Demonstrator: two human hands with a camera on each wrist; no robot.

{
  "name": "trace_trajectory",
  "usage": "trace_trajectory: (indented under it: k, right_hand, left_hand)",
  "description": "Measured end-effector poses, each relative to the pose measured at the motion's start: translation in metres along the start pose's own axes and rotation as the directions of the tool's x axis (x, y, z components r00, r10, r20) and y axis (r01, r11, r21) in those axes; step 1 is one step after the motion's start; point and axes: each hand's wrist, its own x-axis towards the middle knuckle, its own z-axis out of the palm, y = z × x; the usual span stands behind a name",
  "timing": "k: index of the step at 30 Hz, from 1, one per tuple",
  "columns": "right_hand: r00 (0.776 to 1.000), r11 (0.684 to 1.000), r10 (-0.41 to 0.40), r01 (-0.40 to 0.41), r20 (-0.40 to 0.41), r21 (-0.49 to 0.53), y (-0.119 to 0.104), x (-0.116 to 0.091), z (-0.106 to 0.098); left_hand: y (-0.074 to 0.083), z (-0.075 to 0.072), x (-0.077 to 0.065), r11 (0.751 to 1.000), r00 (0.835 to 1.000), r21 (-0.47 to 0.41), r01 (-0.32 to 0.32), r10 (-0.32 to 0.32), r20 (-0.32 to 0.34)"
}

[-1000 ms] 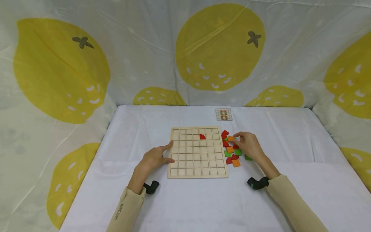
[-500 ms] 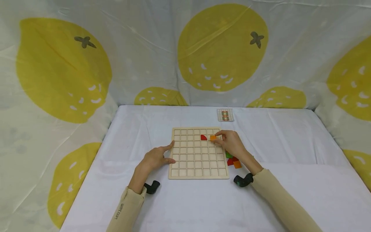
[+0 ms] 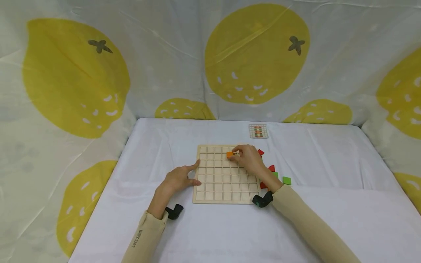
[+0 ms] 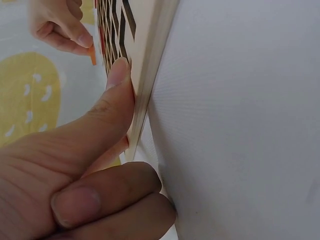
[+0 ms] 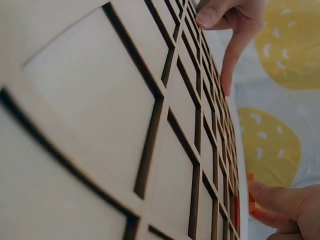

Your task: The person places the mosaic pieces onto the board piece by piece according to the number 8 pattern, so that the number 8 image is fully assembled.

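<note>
A square wooden grid board (image 3: 218,179) lies on the white-covered table. Along its left edge rests my left hand (image 3: 177,178), thumb and index finger spread apart and touching the rim; the left wrist view shows its other fingers bent. My right hand (image 3: 249,159) pinches an orange square tile (image 3: 229,155) between thumb and index finger, over the board's upper right part. In the right wrist view this tile stands apart from the board surface, beside a red tile (image 5: 237,211) set in the grid. The head view hides that red tile behind the orange one and the hand.
Red and green tiles lie right of the board, partly hidden by my right forearm; a green square (image 3: 287,180) sits a little apart. Behind the board is a small card (image 3: 258,131) printed with a coloured grid pattern. A lemon-print cloth (image 3: 164,54) hangs behind the table.
My right hand has carried the orange tile from the pile leftward over the board to the red tile's place. My left hand stays at the board's left edge.
</note>
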Motion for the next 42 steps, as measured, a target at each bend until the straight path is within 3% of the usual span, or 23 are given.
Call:
trace_trajectory:
  k: [10,20,42]
  right_hand:
    - [1.0,0.999,-0.016,0.016,-0.001,-0.04,0.002,0.005,0.009]
    - [0.999,0.995,-0.032,0.028,0.03,0.098,0.01,0.006,0.009]
    - [0.998,0.99,0.013,-0.022,0.062,0.141,0.009,0.007,0.01]
  left_hand:
    - [0.001,-0.001,0.0,1.0,1.0,-0.012,0.006,-0.006,-0.001]
    - [0.0,-0.001,-0.001,1.0,1.0,-0.018,0.003,-0.003,-0.007]
    - [-0.001,-0.001,0.001,0.999,1.0,-0.032,-0.004,0.004,0.005]
